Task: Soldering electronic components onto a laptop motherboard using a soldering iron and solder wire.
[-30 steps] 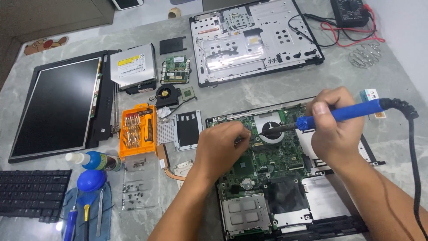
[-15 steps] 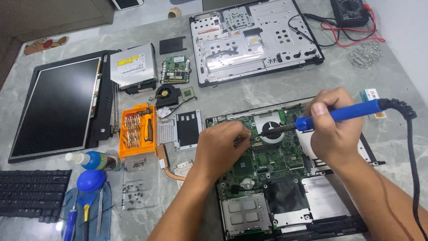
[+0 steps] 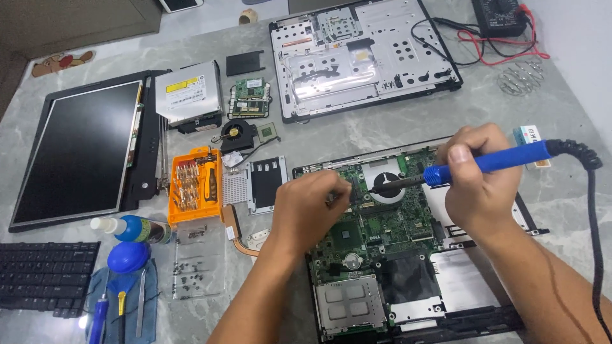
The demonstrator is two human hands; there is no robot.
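An opened laptop base with a green motherboard (image 3: 389, 223) lies in front of me on the grey marble table. My right hand (image 3: 478, 185) grips a blue-handled soldering iron (image 3: 491, 162); its dark tip points left onto the board near the round fan opening. My left hand (image 3: 306, 207) rests curled on the board's upper left edge, fingertips next to the iron's tip, and seems to pinch something thin that I cannot make out. The iron's black cord (image 3: 593, 210) runs down the right side.
A laptop screen panel (image 3: 76, 150) lies at the left, a black keyboard (image 3: 44, 277) below it. An orange screwdriver-bit case (image 3: 194, 185), optical drive (image 3: 188, 92), small fan (image 3: 237, 134), blue bottle (image 3: 137, 229) and blower (image 3: 127, 258) sit between. A grey laptop chassis (image 3: 363, 54) and multimeter (image 3: 500, 16) are at the back.
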